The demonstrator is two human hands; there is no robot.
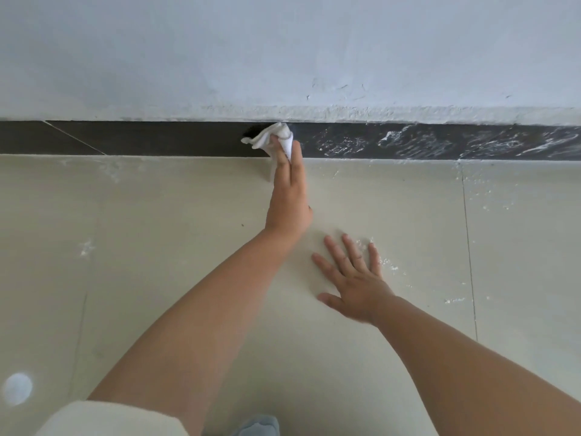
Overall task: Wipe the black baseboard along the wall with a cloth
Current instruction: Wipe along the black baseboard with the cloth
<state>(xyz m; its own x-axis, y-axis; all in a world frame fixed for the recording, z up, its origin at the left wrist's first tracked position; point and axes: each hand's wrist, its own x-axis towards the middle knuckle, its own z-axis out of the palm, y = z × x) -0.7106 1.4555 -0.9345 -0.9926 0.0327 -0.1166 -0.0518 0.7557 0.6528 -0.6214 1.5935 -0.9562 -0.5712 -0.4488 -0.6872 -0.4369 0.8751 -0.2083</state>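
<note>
While left hand (pixel 289 196) presses cloth (pixel 273 137) to baseboard (pixel 157 138), right hand (pixel 352 278) flat on floor (pixel 157 231)

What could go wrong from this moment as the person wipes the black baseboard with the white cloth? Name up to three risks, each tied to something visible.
1. The cloth is bunched small in the left hand, so it may smear the white streaks on the baseboard rather than lift them.
2. The right hand is flat on the dusty floor and might slip.
3. Loosened dust could fall onto that floor.
</note>
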